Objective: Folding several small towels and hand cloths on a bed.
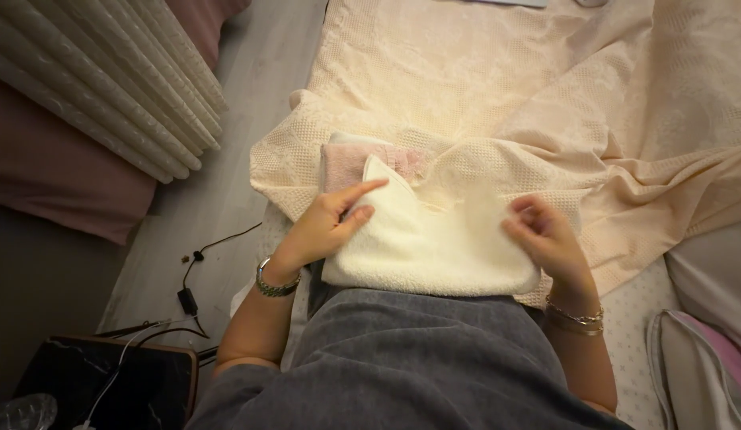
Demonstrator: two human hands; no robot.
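- The cream towel lies on the bed, on top of the peach waffle-weave blanket, just in front of the person's grey-clad lap. I take this towel as the landmark for all else.
- The left hand rests on the towel's left edge, fingers stretched out flat and apart, the index finger pointing along the raised corner; it presses rather than grips. A metal wristwatch sits on that wrist.
- The right hand is at the towel's right edge, fingers curled together and seemingly pinching the cloth there, though the pinch itself is too blurred to be sure. Thin bracelets circle that wrist.
- The towel looks already doubled: its near edge is a thick, rounded fold, while the far left corner stands up in a point, not yet laid flat. By my judgement the folding is partway done, with smoothing or a further fold left.
- Just behind the towel's left corner lies a pink folded cloth, touching it and looking finished.
- Far left of the towel hang pleated curtains; below them, on the grey floor, runs a black cable.
- Right of the towel, near the frame's corner, lies a pale bag with pink trim.
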